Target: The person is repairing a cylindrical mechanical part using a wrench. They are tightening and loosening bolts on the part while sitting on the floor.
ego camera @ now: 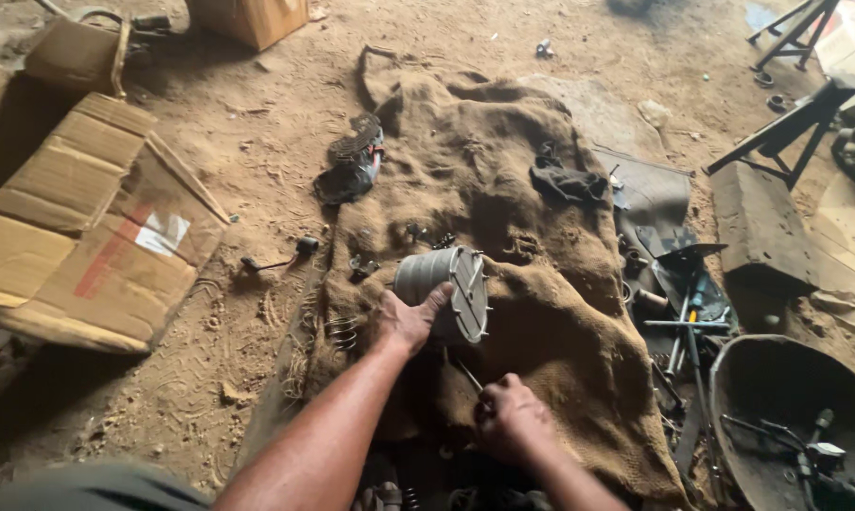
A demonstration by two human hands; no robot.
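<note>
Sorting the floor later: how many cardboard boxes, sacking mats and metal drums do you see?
Cardboard boxes: 3
Burlap mats: 1
Ribbed metal drums: 1, held by the left hand
Total: 5

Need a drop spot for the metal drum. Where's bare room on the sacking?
Free: upper sacking between the chain and the dark rag. Also bare dirt between the flattened cardboard and the sacking. Crowded: tool pile on the right.

Single head view, looking steeply down, close over burlap sacking point(503, 189), right edge perhaps murky
</note>
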